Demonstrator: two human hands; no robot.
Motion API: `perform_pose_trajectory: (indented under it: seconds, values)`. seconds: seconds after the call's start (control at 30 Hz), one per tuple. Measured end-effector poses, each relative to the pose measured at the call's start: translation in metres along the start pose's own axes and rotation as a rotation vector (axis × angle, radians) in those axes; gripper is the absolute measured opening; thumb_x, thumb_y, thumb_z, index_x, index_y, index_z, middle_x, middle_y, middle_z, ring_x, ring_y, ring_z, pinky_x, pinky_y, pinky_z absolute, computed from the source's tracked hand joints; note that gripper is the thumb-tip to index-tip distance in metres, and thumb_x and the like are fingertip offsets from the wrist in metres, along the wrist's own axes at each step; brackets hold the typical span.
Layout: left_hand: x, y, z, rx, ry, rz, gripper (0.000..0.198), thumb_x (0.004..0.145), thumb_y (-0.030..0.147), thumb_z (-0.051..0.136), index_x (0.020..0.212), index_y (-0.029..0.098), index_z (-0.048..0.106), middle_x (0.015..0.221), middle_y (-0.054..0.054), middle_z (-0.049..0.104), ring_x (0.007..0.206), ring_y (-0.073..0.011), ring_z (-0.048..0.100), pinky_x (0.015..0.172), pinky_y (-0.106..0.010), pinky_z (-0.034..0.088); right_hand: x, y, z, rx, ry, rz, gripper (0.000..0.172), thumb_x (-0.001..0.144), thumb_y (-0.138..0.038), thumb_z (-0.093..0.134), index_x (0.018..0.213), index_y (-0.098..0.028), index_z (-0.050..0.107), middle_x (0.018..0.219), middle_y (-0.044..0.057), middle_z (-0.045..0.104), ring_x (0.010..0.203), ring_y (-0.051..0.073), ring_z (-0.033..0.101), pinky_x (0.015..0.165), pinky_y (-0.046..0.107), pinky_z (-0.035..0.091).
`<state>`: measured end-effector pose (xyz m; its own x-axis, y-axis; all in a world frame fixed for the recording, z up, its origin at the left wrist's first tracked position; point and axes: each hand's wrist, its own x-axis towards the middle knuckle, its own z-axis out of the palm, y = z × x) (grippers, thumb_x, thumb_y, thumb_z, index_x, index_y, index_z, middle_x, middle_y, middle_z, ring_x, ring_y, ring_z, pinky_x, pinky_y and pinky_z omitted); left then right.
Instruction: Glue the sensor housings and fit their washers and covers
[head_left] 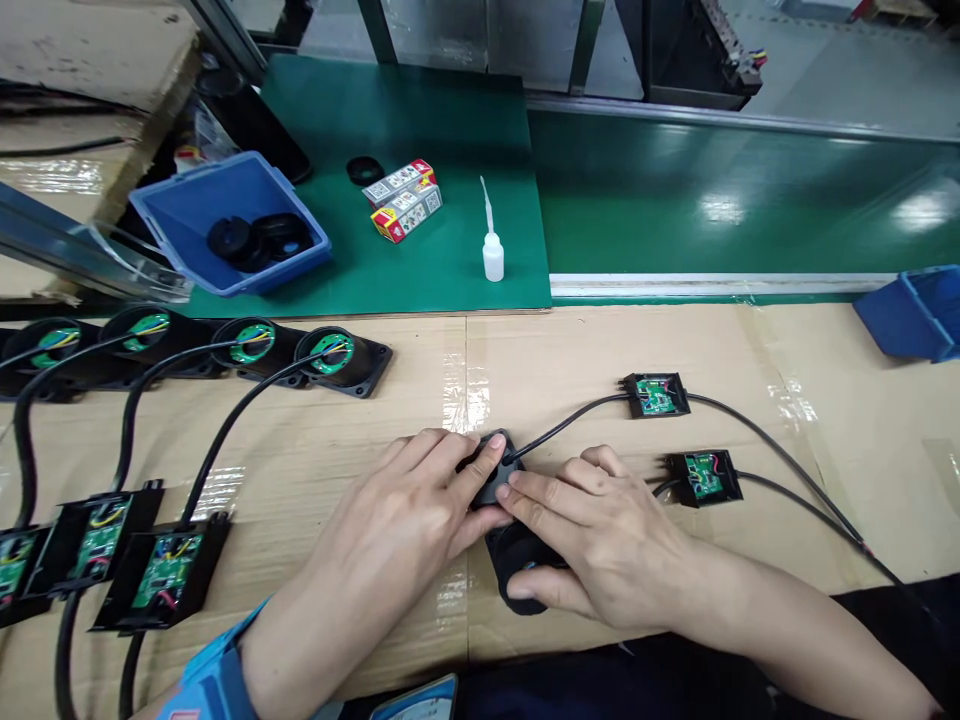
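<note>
My left hand (424,490) is closed on a black plastic housing (491,487), thumb and forefinger pressed against it. A black cable (570,420) leads from this housing to a small open black box with a green circuit board (657,396). From the other side my right hand (592,525) presses its fingertips on the same housing. Its thumb rests on a round black part (517,565) just nearer to me. My palm and fingers hide much of both pieces, so I cannot tell whether they are joined. A second boxed circuit board (705,476) lies right of my right hand.
Several black round housings (341,362) with green boards line the left, cabled to open boxes (169,575). Behind stand a blue bin (225,225) with black parts, a small carton (405,200), a white dropper bottle (493,257) and a black ring (365,170). Another blue bin (911,312) is right.
</note>
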<state>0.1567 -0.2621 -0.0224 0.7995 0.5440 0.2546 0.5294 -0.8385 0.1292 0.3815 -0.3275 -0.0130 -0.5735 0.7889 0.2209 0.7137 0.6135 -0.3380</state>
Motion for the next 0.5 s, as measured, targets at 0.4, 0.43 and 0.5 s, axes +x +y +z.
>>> perform_pose_trajectory:
  seconds: [0.4,0.43,0.5]
  values:
    - [0.006,-0.011,0.027,-0.933,0.013,-0.434,0.037,0.106,0.033,0.048,0.141,0.026,0.057,0.122,-0.006,0.073,0.114,-0.0193,0.071,0.104,-0.037,0.058,0.015,-0.001,0.001,0.037,-0.032,0.008,0.032,0.097,-0.031,0.051,0.114,-0.010,0.069,0.101,0.011,0.077,0.086,0.024,0.064,0.080,0.042,0.039]
    - [0.009,-0.010,0.032,-0.967,0.019,-0.447,0.037,0.106,0.033,0.049,0.142,0.025,0.055,0.117,-0.006,0.073,0.111,-0.0192,0.072,0.102,-0.037,0.058,0.015,-0.001,0.001,0.043,-0.035,0.015,0.032,0.097,-0.029,0.050,0.115,-0.010,0.069,0.102,0.012,0.077,0.088,0.024,0.064,0.081,0.042,0.039]
    - [0.012,-0.008,0.038,-1.005,0.015,-0.449,0.035,0.105,0.032,0.049,0.140,0.026,0.054,0.107,-0.004,0.072,0.106,-0.0190,0.072,0.097,-0.035,0.059,0.014,-0.002,-0.001,0.039,-0.040,0.021,0.033,0.097,-0.029,0.050,0.117,-0.011,0.069,0.105,0.012,0.077,0.091,0.024,0.063,0.082,0.042,0.039]
